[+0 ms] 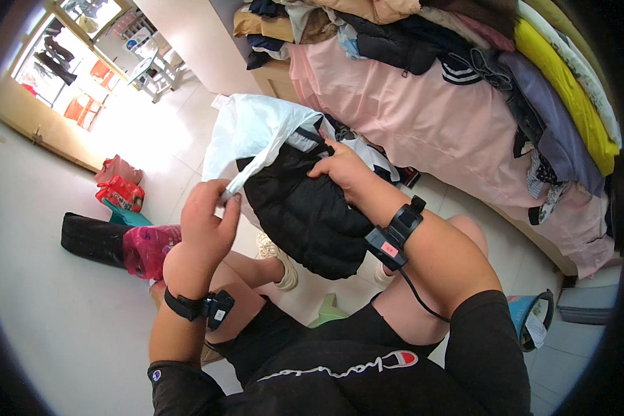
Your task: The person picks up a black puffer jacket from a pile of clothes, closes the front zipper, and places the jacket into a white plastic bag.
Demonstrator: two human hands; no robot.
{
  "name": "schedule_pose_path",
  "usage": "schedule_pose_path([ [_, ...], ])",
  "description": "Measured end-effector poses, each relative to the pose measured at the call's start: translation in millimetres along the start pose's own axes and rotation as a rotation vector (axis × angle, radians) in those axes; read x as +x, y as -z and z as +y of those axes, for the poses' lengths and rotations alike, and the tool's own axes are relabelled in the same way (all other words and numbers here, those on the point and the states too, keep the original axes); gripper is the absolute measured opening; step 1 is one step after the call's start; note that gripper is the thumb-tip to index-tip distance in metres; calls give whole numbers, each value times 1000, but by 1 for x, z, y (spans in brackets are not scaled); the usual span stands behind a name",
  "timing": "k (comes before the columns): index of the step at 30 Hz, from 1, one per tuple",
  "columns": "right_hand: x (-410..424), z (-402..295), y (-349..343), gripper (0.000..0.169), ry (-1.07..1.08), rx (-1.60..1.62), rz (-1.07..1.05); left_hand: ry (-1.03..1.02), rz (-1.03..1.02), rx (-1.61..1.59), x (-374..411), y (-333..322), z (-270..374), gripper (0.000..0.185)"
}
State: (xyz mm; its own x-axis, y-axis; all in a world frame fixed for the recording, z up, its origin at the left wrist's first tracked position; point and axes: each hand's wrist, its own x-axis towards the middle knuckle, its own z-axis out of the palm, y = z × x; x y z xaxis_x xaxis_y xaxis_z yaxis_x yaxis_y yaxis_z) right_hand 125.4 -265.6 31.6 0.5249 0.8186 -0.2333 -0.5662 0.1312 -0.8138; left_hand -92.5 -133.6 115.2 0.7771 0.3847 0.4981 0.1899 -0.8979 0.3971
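My left hand (208,216) pinches the rolled edge of a white plastic bag (260,122) between thumb and fingers. In my right hand (343,169) is the upper edge of a black padded garment (301,213), which hangs down over the space between my knees. The bag lies around the upper left side of the garment, and its lower part is hidden behind it. Which part of the garment I grip cannot be told. Beyond my right hand, white and dark clothes (366,151) are partly visible low by the bed.
Piled clothes (395,44) cover the far side of a bed with a pink sheet (405,114). Red bags (119,193) and a pink plastic bag (148,249) stand by the left wall. A blue bin (530,320) is at right, and a green stool (328,312) shows below me.
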Motion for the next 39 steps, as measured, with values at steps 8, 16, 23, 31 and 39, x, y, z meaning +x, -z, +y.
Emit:
schedule_pose_path([
  [8,-25,-28,-14,56,54,38,1,-199,155,-124,17,15,6,19],
  [16,-52,-45,-64,53,384,-635,9,125,8,-461,40,45,-10,14],
  [23,71,37,-41,63,286,-71,288,180,-103,-634,47,-5,-50,12],
  [31,60,-14,-88,54,525,186,207,-319,-42,-348,60,61,-11,20],
  [39,-34,-83,-107,57,435,232,295,891,-61,-1306,-50,-43,-92,54],
])
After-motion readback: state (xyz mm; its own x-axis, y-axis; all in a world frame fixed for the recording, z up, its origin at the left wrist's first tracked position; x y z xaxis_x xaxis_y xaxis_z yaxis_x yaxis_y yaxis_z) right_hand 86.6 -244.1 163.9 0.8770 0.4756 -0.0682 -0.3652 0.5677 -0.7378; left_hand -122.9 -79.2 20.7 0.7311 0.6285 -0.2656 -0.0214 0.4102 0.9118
